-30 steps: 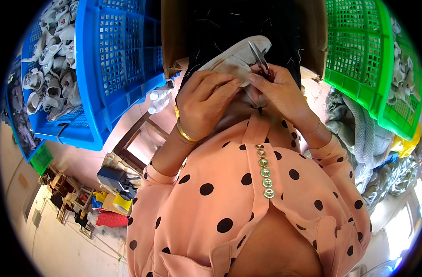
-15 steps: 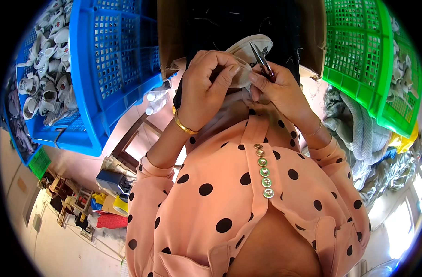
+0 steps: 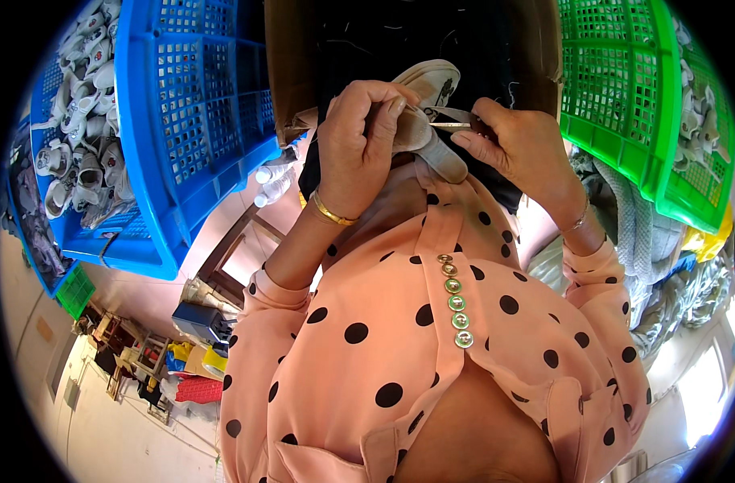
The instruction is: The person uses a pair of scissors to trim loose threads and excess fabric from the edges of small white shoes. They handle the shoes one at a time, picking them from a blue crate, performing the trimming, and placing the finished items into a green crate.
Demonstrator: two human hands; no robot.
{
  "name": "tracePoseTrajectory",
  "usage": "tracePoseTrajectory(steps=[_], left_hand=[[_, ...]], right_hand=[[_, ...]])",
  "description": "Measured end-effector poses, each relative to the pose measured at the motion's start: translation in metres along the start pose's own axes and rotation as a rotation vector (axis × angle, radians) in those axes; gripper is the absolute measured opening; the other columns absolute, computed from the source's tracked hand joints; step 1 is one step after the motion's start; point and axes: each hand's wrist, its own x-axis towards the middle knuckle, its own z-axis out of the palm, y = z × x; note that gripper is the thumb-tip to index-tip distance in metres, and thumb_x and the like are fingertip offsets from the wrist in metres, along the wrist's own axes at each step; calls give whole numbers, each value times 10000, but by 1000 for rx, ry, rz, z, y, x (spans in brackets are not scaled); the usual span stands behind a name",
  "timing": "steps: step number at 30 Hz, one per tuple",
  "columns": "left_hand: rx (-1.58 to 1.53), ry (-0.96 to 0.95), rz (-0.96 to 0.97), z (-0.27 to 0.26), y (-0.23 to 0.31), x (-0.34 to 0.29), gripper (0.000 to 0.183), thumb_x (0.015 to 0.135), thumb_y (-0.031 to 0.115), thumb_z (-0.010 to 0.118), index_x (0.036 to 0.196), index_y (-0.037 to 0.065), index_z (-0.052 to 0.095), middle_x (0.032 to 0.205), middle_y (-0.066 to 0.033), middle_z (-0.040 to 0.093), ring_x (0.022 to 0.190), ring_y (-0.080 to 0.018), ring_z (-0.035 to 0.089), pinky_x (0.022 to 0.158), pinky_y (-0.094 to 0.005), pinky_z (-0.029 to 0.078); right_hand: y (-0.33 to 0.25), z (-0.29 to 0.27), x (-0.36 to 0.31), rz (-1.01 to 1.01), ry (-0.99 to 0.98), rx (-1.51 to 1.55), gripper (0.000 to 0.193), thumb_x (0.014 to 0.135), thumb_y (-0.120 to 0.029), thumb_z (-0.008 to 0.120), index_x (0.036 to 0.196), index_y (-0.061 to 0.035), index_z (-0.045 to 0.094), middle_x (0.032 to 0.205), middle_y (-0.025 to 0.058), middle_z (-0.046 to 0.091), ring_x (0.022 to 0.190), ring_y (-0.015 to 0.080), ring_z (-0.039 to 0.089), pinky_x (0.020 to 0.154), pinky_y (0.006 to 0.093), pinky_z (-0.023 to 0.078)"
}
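My left hand (image 3: 359, 141), with a gold bangle at the wrist, pinches a pale shoe upper (image 3: 433, 79) in front of my waist. The upper's far end has a dark mark on it, and a rounded grey-white flap (image 3: 444, 161) hangs toward my blouse. My right hand (image 3: 524, 145) is closed on a small pair of thread snips (image 3: 456, 125). Their parted blades point left and reach the upper's edge beside my left fingers. Whether a thread lies between the blades is too small to tell.
A blue crate (image 3: 146, 145) heaped with white shoe uppers (image 3: 86, 105) stands on the left. On the right, a green crate (image 3: 665, 121) holds more uppers. A cardboard box (image 3: 291, 72) lies beyond my hands. Grey fabric bundles (image 3: 633, 217) sit below the green crate.
My right hand has moved right and turned the snips from pointing up and away to pointing left at the upper. The flap now hangs down in view.
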Motion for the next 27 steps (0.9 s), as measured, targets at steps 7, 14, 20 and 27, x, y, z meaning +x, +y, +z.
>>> tracePoseTrajectory(steps=[7, 14, 20, 27], left_hand=[[-85, 6, -11, 3, 3, 2, 39, 921, 70, 567, 887, 58, 584, 878, -23, 683, 728, -153, 594, 712, -256, 455], [-322, 36, -124, -1, 5, 4, 62, 967, 84, 515, 954, 35, 550, 933, -79, 669, 857, -125, 615, 782, -251, 485], [-334, 268, -220, -30, -17, 10, 183, 1008, 169, 455, 974, 16, 551, 1045, -137, 668, 982, -159, 609, 911, -266, 445], [506, 205, 89, -58, -19, -1, 792, 771, 519, 709, 1399, 116, 443, 1487, -177, 334, 1408, -398, 179, 1124, -521, 135]], right_hand=[[-4, -4, 8, -24, -32, -83, 473, 883, -512, 539, 732, -66, 574, 507, 105, 519, 482, 301, 557, 445, 367, 411], [-3, 4, 11, 25, -7, -21, 446, 869, -483, 581, 728, -60, 580, 511, 104, 524, 495, 310, 563, 457, 364, 424], [-9, 9, 9, 20, 53, 358, 377, 794, -320, 726, 1040, -83, 566, 687, 80, 634, 584, 248, 628, 527, 328, 484], [-2, 21, 22, -282, 102, 154, 456, 683, -108, 744, 1112, -158, 598, 744, 6, 658, 648, 193, 635, 579, 297, 509]])
